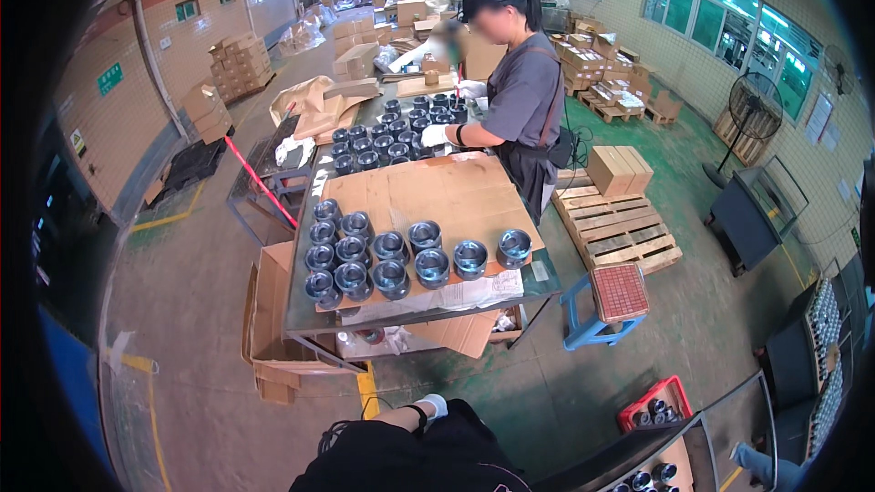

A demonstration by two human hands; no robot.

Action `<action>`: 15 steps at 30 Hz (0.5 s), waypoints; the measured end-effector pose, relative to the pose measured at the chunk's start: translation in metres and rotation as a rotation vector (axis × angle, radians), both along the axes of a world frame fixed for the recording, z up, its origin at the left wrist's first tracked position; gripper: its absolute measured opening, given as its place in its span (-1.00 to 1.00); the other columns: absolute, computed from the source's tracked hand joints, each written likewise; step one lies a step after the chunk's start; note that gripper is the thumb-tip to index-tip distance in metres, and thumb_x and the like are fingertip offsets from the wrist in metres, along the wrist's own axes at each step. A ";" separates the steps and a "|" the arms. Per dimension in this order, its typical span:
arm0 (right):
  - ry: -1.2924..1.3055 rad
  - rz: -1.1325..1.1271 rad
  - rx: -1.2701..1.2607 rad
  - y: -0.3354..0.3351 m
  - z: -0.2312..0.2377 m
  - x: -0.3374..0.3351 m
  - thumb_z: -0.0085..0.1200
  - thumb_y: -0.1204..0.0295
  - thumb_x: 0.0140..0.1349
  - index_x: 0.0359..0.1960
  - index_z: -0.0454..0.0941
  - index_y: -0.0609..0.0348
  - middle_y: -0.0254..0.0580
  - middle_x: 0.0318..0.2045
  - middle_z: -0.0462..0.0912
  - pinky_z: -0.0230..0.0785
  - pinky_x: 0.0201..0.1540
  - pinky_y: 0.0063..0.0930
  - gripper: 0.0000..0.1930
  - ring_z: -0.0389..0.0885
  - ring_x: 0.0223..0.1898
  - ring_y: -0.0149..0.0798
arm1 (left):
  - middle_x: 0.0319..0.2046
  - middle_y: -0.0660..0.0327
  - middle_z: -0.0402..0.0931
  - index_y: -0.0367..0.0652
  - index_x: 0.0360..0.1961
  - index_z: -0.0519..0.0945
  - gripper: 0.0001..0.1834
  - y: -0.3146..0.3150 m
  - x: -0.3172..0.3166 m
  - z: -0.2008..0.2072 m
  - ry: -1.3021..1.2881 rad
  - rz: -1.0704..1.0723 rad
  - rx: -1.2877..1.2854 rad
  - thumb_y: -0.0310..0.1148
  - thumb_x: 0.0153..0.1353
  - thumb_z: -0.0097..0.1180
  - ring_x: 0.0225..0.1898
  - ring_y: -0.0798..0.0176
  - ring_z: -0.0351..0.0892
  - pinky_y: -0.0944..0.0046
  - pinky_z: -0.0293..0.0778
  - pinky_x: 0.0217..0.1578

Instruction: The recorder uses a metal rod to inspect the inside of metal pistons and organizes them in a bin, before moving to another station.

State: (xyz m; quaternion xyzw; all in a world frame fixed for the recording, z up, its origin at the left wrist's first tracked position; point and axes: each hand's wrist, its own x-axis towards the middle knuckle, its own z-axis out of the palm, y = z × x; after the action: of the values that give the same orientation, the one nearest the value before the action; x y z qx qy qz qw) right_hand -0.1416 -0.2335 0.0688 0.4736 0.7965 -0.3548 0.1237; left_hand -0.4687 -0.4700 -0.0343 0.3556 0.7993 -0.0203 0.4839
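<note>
My left hand (pixel 437 405), in a white glove with a black band at the wrist, is held in front of my dark clothing, below the table's near edge. Its fingers are too small and hidden to read, and I see nothing in it. My right hand is out of sight. Ahead stands a work table (pixel 305 310) with a flat cardboard sheet (pixel 410 191). Along the sheet's near and left part sit several dark, shiny, round metal parts (pixel 390 278), upright and open-topped. Neither hand touches them.
Across the table a co-worker (pixel 524 82) in white gloves handles more metal parts (pixel 383 141), with a thin red tool. A blue stool (pixel 583 314), a wooden pallet (pixel 620 228) and a red crate (pixel 656 401) stand right. An open carton (pixel 269 310) sits left of the table.
</note>
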 end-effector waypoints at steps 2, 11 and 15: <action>-0.001 -0.012 -0.006 -0.001 -0.002 -0.001 0.05 0.23 0.35 -0.30 0.54 -0.05 -0.19 -0.40 0.49 0.40 -0.29 -0.15 -0.86 0.52 -0.35 -0.16 | 0.12 -0.08 0.63 -0.16 0.03 0.72 -0.52 0.001 -0.003 0.003 -0.010 -0.017 0.002 -0.05 0.24 0.15 0.20 -0.21 0.58 -0.07 0.53 0.10; -0.011 -0.052 -0.033 -0.011 -0.015 0.002 0.08 0.22 0.32 -0.43 0.55 -0.08 -0.24 -0.52 0.48 0.38 -0.38 -0.14 -0.82 0.51 -0.46 -0.16 | 0.00 -0.05 0.69 -0.14 -0.08 0.78 -0.60 0.017 -0.023 0.021 0.091 -0.124 -0.007 -0.15 0.21 0.09 0.07 -0.16 0.67 -0.05 0.58 0.03; -0.006 -0.082 -0.065 -0.026 -0.028 0.014 0.10 0.21 0.30 -0.48 0.56 -0.10 -0.26 -0.57 0.48 0.37 -0.43 -0.13 -0.80 0.51 -0.51 -0.17 | -0.01 -0.06 0.70 -0.16 -0.10 0.78 -0.61 0.019 -0.032 0.030 0.121 -0.153 0.020 -0.19 0.21 0.06 0.05 -0.15 0.69 -0.07 0.58 0.02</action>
State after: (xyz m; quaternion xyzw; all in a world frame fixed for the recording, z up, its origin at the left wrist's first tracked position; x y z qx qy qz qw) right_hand -0.1281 -0.2596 0.0409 0.5026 0.7641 -0.3840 0.1267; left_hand -0.5005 -0.4514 -0.0045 0.4184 0.7979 -0.0706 0.4281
